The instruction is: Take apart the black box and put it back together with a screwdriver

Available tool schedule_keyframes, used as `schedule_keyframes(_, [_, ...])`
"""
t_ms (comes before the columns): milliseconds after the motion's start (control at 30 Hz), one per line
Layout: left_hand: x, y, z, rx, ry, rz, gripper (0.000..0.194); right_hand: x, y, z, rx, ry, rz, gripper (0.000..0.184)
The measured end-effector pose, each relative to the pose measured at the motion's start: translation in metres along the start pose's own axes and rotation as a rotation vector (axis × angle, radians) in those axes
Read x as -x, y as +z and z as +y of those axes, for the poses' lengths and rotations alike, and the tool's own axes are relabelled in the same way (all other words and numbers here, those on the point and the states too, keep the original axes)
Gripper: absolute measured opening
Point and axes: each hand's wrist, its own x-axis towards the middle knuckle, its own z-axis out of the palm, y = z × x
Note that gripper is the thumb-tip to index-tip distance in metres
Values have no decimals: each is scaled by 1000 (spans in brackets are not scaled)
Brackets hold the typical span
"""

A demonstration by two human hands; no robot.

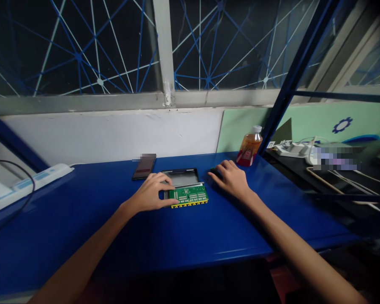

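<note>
A green circuit board [190,193] with a yellow strip of connectors along its near edge lies on the blue table. My left hand [153,192] has the board's left end between thumb and fingers. Just behind the board is an open dark case [183,175] with a grey inside, partly covered by my left fingers. To the right, my right hand [229,177] rests low over the table, apart from the board. Its fingers curl around a small dark thing [213,172] mostly hidden under them; the kind cannot be made out.
A dark phone [145,166] lies behind my left hand. A bottle of reddish drink [249,147] stands at the back right by a blue post. White power strips lie on the far left [28,188] and on the black surface at right [294,150], among cables. Windows are behind.
</note>
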Motion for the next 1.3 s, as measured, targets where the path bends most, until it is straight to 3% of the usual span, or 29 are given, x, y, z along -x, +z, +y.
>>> schedule_keyframes(133, [1,-1,2,-33,-11,-48,51,0,-2,0,-16,19,-27,43])
schedule_keyframes(333, [2,0,3,-63,-24,-81,65,-1,-1,10,-48,195,-186,36])
schedule_keyframes(500, [1,3,5,-20,-42,-98,57,-1,5,12,-88,197,-283,32])
schedule_keyframes(733, [0,7,8,9,-58,-71,49,0,9,13,-90,194,-265,38])
schedule_keyframes(967, [0,5,11,21,-72,-47,49,2,7,14,-114,208,-154,44])
schedule_keyframes(1133, [0,5,11,32,-78,-47,52,2,-2,13,-270,166,148,39])
schedule_keyframes(1200, [0,5,11,39,-88,-48,53,3,-9,8,-366,100,220,37])
schedule_keyframes(1300, [-1,4,12,42,-99,-53,53,6,-17,-5,-474,-88,159,38])
